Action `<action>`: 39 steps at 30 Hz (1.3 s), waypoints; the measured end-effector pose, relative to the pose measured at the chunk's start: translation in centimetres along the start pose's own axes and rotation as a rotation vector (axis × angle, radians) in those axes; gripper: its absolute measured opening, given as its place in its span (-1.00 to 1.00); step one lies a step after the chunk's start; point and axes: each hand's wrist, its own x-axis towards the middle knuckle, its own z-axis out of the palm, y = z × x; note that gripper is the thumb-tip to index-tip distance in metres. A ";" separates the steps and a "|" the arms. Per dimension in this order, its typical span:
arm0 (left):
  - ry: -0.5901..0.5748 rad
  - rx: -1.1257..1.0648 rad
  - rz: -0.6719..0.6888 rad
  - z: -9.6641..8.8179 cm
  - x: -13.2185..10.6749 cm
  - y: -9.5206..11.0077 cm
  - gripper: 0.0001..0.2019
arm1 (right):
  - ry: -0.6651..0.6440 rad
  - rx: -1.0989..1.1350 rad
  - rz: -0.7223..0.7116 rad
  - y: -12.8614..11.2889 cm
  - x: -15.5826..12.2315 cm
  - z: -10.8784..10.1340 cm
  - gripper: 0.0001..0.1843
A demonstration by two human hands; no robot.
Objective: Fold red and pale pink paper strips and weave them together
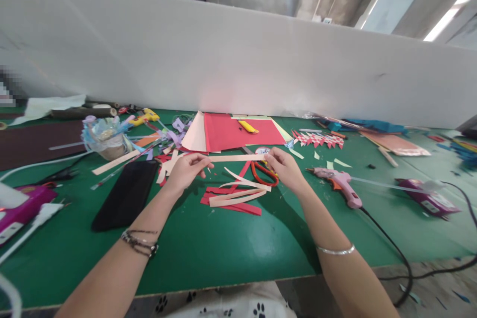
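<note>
Both of my hands hold one long cream paper strip [235, 158] stretched level above the green table [208, 243]. My left hand [188, 169] pinches its left end and my right hand [285, 169] pinches its right end, fingers closed. Below the strip lies a small heap of red and cream strips [233, 198], with red-handled scissors [265, 174] partly hidden behind my right hand. Behind them lie sheets of red and cream paper [238, 131] with a yellow cutter [248, 126] on top.
A pink glue gun [341, 184] with a black cord lies right of my right hand, another pink tool [427, 198] farther right. A black pouch [126, 194] lies to the left, beyond it a cluttered craft bundle [104, 136]. A white partition [238, 59] closes the table's far side.
</note>
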 end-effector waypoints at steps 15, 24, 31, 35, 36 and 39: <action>-0.046 0.064 0.031 -1.1 0.8 -0.6 -0.66 | -0.076 -0.113 -0.159 -1.4 -0.4 -0.3 -0.73; -0.020 0.476 0.434 0.8 -2.7 2.5 -0.71 | -0.030 -0.114 -0.198 -2.8 -0.6 -0.8 -0.76; -0.632 0.658 0.804 2.8 -6.7 2.9 -0.58 | -0.084 0.052 -0.123 -4.8 -0.9 -0.5 -0.74; -0.536 0.788 0.713 1.8 -6.2 0.9 -0.56 | -0.113 0.120 -0.047 -4.4 -0.2 0.2 -0.73; -0.510 0.817 0.683 1.5 -6.0 0.5 -0.57 | -0.119 0.103 -0.023 -4.0 0.1 0.5 -0.73; -0.445 0.867 0.593 1.2 -5.3 -0.2 -0.66 | -0.135 -0.080 0.042 -2.4 1.1 1.4 -0.71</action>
